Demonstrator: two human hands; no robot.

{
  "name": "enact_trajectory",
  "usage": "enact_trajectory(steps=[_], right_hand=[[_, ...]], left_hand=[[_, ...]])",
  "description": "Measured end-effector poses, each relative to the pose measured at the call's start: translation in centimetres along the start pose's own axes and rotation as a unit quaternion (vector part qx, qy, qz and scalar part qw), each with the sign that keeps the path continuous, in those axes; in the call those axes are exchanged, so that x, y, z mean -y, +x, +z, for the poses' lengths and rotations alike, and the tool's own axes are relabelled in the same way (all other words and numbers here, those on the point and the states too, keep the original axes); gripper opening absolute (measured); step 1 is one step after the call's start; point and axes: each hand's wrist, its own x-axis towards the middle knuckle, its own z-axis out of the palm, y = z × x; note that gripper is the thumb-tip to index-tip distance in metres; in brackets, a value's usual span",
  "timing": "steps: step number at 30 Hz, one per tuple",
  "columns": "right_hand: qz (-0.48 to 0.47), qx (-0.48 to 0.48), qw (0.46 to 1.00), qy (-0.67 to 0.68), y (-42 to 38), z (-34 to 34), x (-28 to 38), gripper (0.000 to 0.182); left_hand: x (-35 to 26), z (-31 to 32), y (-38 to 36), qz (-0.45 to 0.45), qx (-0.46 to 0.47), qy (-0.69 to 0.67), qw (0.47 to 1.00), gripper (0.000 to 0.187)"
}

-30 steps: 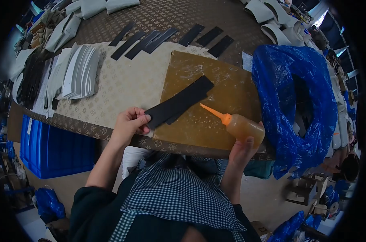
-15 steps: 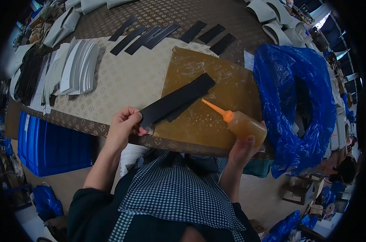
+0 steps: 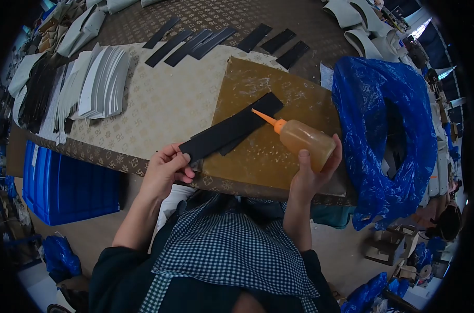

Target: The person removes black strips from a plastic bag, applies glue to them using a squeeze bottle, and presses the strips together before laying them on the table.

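My left hand (image 3: 166, 169) pinches the near end of a long black strip (image 3: 221, 130), which slants up to the right over a brown board (image 3: 299, 94). Under it another black strip (image 3: 234, 146) shows partly. In my right hand (image 3: 312, 175) is a squeeze bottle (image 3: 304, 142) of amber liquid, fingers wrapped round it. Its orange nozzle (image 3: 265, 118) points left, and the tip is at the upper part of the strip. Whether the tip touches the strip I cannot tell.
Several black strips (image 3: 190, 47) lie along the far side of the table. Stacks of pale pieces (image 3: 102, 86) are at the left, and a blue plastic bag (image 3: 351, 115) stands at the right. Below the table's left edge sits a blue bin (image 3: 70, 182).
My right hand has moved the bottle up and left, so the nozzle tip is now over the strip instead of beside it. My left hand still holds the strip.
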Motion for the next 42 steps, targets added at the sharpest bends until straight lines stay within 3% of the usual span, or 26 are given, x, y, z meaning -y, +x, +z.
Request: enact_trajectory(steps=[2,8,19,23,26,33,39,42], right_hand=[[-0.017,-0.002,0.999,-0.035,-0.1,0.2,0.0,0.076],[0.051,0.007,0.999,-0.016,-1.8,0.3,0.1,0.076],[0.216,0.120,0.948,0.201,-6.9,3.7,1.9,0.079],[0.207,0.055,0.953,0.215,-5.5,2.1,2.4,0.084],[0.144,-0.008,0.976,0.161,-3.8,-0.1,2.3,0.086],[0.031,-0.050,0.997,0.052,-1.8,-2.7,0.5,0.072],[0.053,-0.034,0.995,0.072,-2.5,-2.0,0.6,0.073],[0.125,-0.009,0.985,0.121,-3.8,-1.2,1.7,0.072]], left_hand=[[0.2,-0.2,0.1,-0.002,0.006,0.000,1.000,0.008],[0.2,-0.3,0.0,-0.019,0.017,-0.003,1.000,0.010],[0.7,-0.6,0.0,-0.012,0.017,-0.016,1.000,0.008],[0.8,-0.7,0.2,-0.005,0.015,-0.017,1.000,0.006],[0.7,-0.3,0.3,0.000,0.004,-0.018,1.000,0.009],[0.6,-0.3,0.4,0.005,0.008,-0.033,0.999,0.016],[0.7,-0.1,0.4,0.010,-0.001,-0.037,0.999,0.015],[0.6,-0.1,0.4,0.013,0.004,-0.035,0.999,0.016]])
